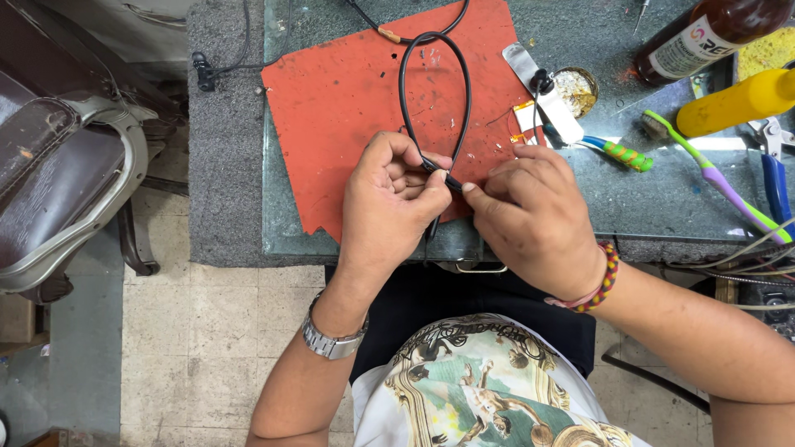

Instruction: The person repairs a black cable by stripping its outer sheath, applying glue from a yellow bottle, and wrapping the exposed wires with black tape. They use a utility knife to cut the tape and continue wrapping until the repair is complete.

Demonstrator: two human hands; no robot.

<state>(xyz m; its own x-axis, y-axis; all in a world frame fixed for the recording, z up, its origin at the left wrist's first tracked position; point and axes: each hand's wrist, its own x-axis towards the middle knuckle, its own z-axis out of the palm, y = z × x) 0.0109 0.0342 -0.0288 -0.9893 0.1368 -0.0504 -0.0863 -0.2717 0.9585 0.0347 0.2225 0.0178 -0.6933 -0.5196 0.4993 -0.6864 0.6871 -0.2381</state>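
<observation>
A: Hands?
B: Left hand and right hand meet at centre frame, over the tabletop's near edge. Left fingers are pinched together on the black cable loop, clamped where its two ends join. Right fingers are closed on the same joint from 3 o'clock.

A: Where does the loop go?
B: It runs up toward 12 o'clock and lies on the red mat.

A: Surface?
B: Grey rough tabletop with a glass sheet on it; the red mat sits on the glass, its near edge torn.

A: What else is around?
B: Two toothbrushes: a green-and-orange one at 2 o'clock and a purple-green one at 3. A yellow bottle and brown bottle stand further toward 2. A small round tin is at 1 o'clock, blue-handled pliers at the right edge.

A: Room?
B: Pale tiled floor below, a brown chair with a grey metal frame at 9 o'clock, loose wires at 4 o'clock.

A: Wrists?
B: Metal watch on the left, beaded bracelet on the right.
</observation>
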